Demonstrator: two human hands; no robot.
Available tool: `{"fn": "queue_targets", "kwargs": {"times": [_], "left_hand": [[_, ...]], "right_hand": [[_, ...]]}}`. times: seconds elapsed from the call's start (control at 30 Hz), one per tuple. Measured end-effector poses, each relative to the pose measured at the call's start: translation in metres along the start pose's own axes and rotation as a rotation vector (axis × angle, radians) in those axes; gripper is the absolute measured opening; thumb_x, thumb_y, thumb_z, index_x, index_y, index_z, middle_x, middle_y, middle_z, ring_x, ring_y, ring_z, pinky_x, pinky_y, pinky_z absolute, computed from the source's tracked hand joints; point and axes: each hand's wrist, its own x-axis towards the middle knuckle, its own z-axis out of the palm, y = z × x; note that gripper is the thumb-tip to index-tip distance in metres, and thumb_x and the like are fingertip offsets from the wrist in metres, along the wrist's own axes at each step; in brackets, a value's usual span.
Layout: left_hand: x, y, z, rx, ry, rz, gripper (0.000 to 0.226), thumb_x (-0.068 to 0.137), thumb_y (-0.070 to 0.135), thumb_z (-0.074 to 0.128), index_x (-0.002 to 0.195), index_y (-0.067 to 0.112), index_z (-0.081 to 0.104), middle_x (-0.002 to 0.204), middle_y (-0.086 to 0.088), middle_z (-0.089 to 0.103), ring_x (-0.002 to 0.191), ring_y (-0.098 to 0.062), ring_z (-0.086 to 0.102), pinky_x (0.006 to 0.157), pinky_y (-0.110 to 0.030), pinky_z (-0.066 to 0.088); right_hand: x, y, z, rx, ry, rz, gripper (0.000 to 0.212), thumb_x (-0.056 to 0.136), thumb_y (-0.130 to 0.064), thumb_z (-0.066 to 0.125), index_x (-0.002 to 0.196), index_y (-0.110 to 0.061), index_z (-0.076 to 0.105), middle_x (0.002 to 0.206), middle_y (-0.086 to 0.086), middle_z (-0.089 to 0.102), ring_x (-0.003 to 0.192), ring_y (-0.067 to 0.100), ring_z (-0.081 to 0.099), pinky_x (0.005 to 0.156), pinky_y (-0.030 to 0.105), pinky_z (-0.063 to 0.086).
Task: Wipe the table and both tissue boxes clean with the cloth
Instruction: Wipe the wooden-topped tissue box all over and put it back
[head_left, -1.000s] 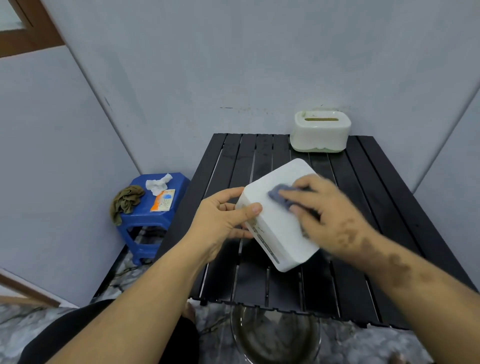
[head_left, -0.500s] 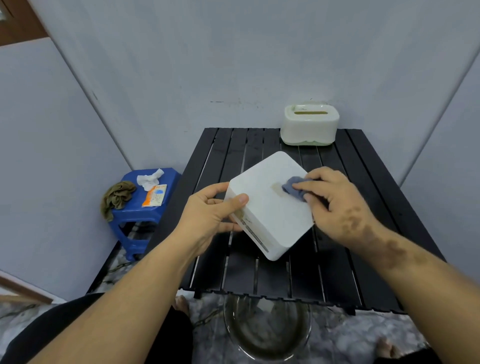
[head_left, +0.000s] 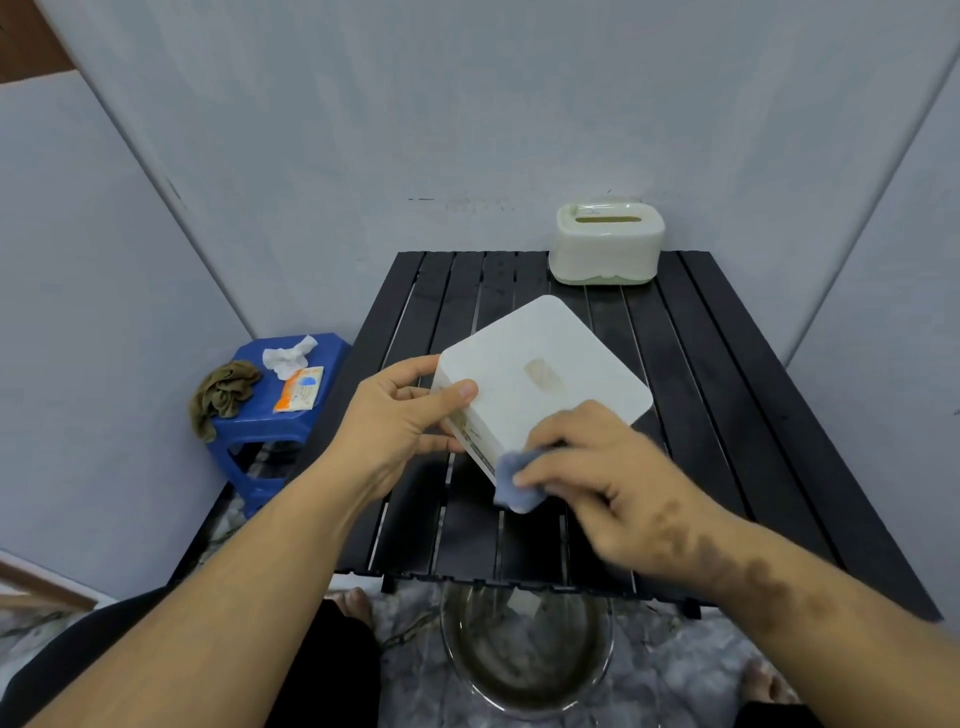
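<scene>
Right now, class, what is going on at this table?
A person is cleaning a white tissue box held tilted above a black slatted table. The left hand grips the box's left corner, while the right hand pinches a small blue cloth and rubs it on the box's near corner. A brownish smear shows on the box's upper face. A second, cream tissue box stands untouched at the table's far edge.

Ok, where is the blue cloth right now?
In the head view, the blue cloth is under the right hand fingers, at the near corner of the white tissue box, just right of centre.
</scene>
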Motion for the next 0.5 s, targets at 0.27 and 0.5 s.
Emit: {"fn": "queue_targets", "kwargs": {"times": [0.27, 0.5], "left_hand": [[0.003, -0.001, -0.001, -0.011, 0.004, -0.019, 0.06, 0.064, 0.026, 0.086, 0.121, 0.014, 0.07, 0.103, -0.023, 0.075, 0.078, -0.027, 0.076, 0.069, -0.044, 0.062], [0.004, -0.002, -0.001, -0.002, -0.005, -0.018, 0.06, 0.061, 0.029, 0.087, 0.117, 0.014, 0.072, 0.102, -0.023, 0.075, 0.076, -0.028, 0.074, 0.068, -0.044, 0.062]], "right_hand": [[-0.008, 0.054, -0.035, -0.125, 0.227, 0.274, 0.029, 0.077, 0.007, 0.061, 0.089, -0.016, 0.073, 0.098, -0.004, 0.062, 0.094, 0.022, 0.055, 0.084, 0.046, 0.047], [-0.002, 0.017, -0.015, -0.006, -0.041, 0.017, 0.027, 0.076, 0.003, 0.059, 0.092, -0.015, 0.073, 0.101, 0.0, 0.061, 0.093, 0.023, 0.054, 0.087, 0.03, 0.044]]}}
